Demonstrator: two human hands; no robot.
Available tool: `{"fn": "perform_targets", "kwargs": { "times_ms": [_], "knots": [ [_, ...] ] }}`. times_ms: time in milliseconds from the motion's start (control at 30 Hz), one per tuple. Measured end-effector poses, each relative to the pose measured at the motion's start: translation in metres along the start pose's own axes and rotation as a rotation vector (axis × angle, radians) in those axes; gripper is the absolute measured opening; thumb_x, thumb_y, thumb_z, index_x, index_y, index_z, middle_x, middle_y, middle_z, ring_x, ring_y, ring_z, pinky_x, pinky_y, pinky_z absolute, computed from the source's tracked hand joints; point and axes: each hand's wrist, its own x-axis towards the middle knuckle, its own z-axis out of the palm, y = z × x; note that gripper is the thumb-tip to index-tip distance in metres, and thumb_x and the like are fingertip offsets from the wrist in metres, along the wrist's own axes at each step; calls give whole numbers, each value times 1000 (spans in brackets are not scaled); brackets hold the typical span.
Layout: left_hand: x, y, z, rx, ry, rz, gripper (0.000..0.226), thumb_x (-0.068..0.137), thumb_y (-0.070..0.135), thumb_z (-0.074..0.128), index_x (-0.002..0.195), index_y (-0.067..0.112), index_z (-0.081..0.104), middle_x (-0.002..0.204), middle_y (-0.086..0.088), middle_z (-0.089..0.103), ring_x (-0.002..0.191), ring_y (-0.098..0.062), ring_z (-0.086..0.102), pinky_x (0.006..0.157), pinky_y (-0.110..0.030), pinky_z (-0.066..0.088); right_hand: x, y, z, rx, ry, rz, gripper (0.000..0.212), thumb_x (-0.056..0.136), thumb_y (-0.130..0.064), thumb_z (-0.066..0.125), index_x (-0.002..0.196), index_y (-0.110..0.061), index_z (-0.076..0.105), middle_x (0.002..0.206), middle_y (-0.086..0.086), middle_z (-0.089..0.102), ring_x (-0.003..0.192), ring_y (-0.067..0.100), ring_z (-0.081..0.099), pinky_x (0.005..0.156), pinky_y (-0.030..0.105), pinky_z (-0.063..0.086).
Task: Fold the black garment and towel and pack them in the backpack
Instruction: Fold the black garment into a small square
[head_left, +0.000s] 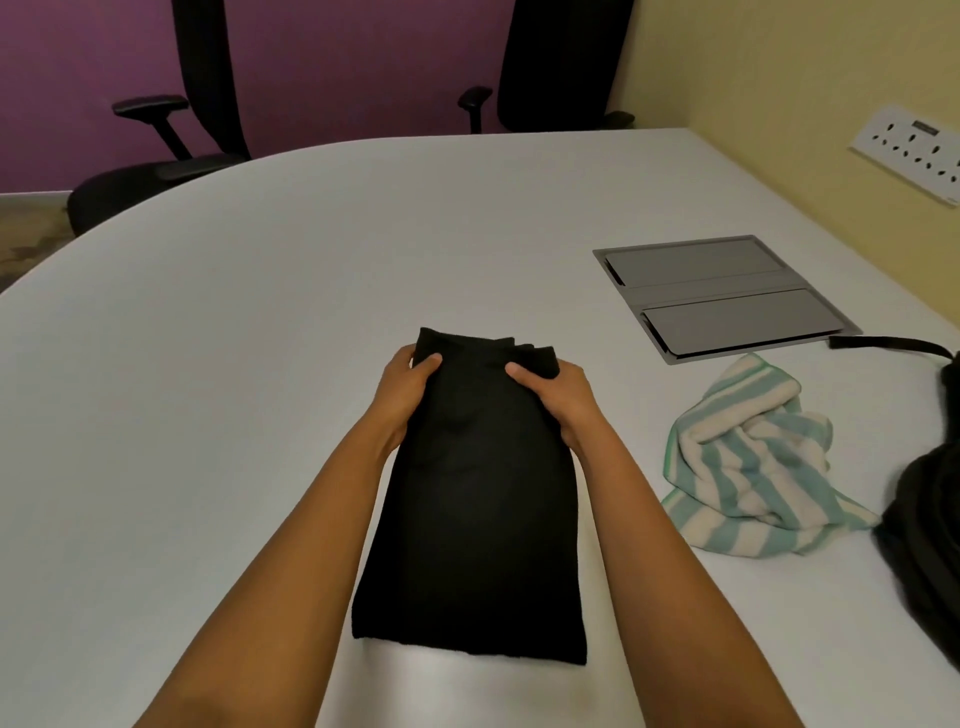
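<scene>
One wide pale bench (208, 364) is carrying everything in front of me. Lying on it, straight ahead, is the black garment (472, 519), folded into a long strip whose long axis is running away from me, the near end squared off close to my body and the far end pointing toward the two office chairs (171, 130) across the bench. Over at my right edge the backpack (930, 519) is sitting, only partly in view, with a strap trailing toward the grey cable hatch (722, 296). Between the backpack and the garment the striped towel (753, 467) is lying crumpled, apart from the garment and just beside the backpack.

Both my forearms are reaching forward along either side of the strip. My left hand (408, 389) is gripping the far left corner, thumb on top and fingers tucked beneath, and my right hand (550, 395) is pinching the far right corner the same way, so both hands are clamped on the garment's far end.
</scene>
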Motion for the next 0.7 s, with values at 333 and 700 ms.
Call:
{"fn": "perform_targets", "kwargs": {
  "times_ms": [333, 700],
  "knots": [
    [45, -43, 7, 187, 154, 67, 37, 98, 13, 47, 134, 21, 42, 136, -11, 51, 122, -25, 51, 103, -34, 42, 44, 57, 17, -441, 128, -232, 47, 89, -31, 63, 131, -17, 48, 128, 5, 58, 117, 21, 54, 96, 26, 41],
    [-6, -74, 15, 841, 249, 548, 47, 100, 33, 30, 146, 24, 33, 155, 1, 26, 144, -15, 22, 118, -34, 13, 11, 89, 7, -717, 250, -470, 52, 100, -41, 31, 147, -21, 29, 154, -1, 30, 143, 18, 25, 116, 38, 23]
  ]
}}
